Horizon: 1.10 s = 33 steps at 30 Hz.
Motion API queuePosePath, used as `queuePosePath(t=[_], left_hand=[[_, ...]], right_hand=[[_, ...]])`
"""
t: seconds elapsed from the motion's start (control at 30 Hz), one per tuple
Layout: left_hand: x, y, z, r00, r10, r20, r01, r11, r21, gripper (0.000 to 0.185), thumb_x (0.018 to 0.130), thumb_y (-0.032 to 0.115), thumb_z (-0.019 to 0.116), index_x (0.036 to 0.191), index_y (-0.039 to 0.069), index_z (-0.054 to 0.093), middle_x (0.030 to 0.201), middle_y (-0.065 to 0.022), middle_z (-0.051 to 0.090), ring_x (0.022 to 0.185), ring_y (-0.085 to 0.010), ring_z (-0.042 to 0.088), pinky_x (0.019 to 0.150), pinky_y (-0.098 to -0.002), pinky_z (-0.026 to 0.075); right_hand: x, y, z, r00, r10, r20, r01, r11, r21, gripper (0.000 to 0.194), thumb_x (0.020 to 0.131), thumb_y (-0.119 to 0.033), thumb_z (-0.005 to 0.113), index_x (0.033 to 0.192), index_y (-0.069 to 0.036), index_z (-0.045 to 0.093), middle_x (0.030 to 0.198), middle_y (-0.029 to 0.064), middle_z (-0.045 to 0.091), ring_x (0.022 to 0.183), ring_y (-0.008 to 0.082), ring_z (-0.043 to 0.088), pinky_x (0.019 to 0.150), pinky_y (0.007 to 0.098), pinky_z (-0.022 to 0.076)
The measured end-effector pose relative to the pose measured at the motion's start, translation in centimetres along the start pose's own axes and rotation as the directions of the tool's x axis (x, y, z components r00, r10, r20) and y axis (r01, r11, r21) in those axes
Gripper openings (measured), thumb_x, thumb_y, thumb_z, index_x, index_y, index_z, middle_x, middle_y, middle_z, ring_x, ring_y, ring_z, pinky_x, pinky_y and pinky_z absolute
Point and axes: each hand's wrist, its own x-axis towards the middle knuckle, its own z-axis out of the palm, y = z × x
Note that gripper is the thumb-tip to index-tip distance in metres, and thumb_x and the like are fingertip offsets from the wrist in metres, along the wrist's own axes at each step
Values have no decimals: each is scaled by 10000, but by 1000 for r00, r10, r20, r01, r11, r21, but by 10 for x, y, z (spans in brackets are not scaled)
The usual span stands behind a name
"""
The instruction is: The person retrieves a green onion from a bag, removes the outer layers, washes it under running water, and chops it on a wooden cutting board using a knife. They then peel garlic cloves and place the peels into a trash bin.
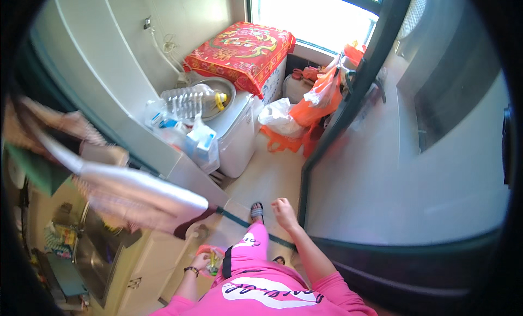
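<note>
My right hand [284, 213] is raised over the tiled floor near the door frame, its fingers curled; nothing shows in it. Low on the left, my left hand [199, 262] is beside a pink-rimmed bin [204, 249] with green and yellow matter inside. Whether that hand grips the rim or only hangs beside it is unclear. One slippered foot [256, 211] is past the dark green threshold. Ahead, a clear plastic bottle [179, 102] and a metal basin [231, 89] lie on a white appliance [241, 140].
A red patterned cloth [245, 50] covers a box by the window. Orange bags [322, 99] and a white bag [276, 116] crowd the right side. Hanging cloths [143, 193] reach in from the left, above a sink [96, 259]. The door frame [305, 185] stands close at right.
</note>
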Motion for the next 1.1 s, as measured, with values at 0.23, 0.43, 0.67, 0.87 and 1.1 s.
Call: queuePosePath(t=[0.23,0.43,0.67,0.87,1.1], left_hand=[[149,133,-41,994,-106,-9,103,978,-180,412,839,218,654,1180,-12,623,1116,-195,679,1055,-240,653,885,-361,520],[216,385,-163,931,365,2,-364,928,84,418,893,224,605,1247,5,575,1189,-234,619,1093,-366,605,954,-412,478],[285,499,-207,892,451,-11,-447,887,116,401,898,230,611,1246,35,574,1225,-213,603,1134,-358,587,963,-419,474],[351,520,-217,947,312,-72,-300,943,142,352,874,200,653,1184,39,606,1137,-191,637,1051,-346,616,923,-409,496],[397,573,-225,975,198,-97,-195,980,34,351,890,160,636,1212,23,601,1149,-200,647,1056,-323,636,910,-405,506]], right_hand=[[127,62,-19,960,139,241,-99,980,-172,269,873,-198,669,1076,-22,657,1040,191,666,908,308,678,842,389,531],[251,77,-77,932,274,237,-219,947,-235,228,874,-196,635,996,-7,674,998,196,689,966,338,668,846,406,528],[480,67,-133,955,72,-287,-62,997,42,162,874,-134,613,953,-2,663,923,216,678,901,371,668,800,427,524],[712,94,-262,367,341,-865,-349,913,212,224,949,-182,471,1008,-14,608,990,238,654,944,409,627,785,506,481],[795,149,-437,148,482,-864,-729,643,234,253,881,-137,503,970,-22,709,1034,213,697,977,364,678,853,473,536]])
